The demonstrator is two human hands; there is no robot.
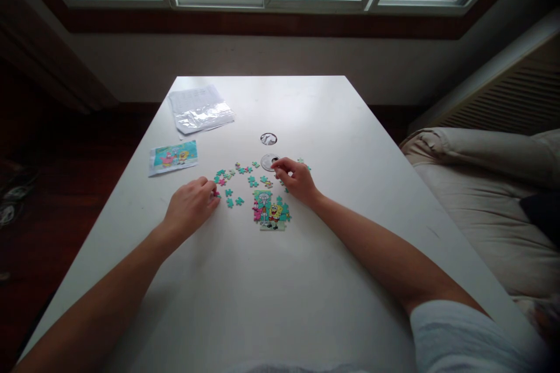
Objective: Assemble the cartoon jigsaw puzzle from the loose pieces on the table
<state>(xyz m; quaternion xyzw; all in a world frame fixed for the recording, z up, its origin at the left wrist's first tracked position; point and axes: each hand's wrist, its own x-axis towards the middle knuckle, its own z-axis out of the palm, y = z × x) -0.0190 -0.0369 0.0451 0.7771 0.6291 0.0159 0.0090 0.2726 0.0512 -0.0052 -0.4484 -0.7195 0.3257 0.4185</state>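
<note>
A partly joined cartoon puzzle (270,210) lies on the white table (280,280). Several loose teal and pink pieces (238,178) are scattered just behind it. My left hand (191,205) rests on the table to the left of the pieces, its fingers curled and its fingertips pinching a small pink piece (216,193). My right hand (297,178) lies behind and to the right of the joined section, fingers bent and pinched over the pieces near a round grey disc (268,161); what it grips is hidden.
A printed reference picture (173,157) lies at the left. A crinkled clear plastic bag (200,108) sits at the far left corner. A round hole (268,139) is in the table top. A cushioned seat (490,198) stands to the right, windows behind.
</note>
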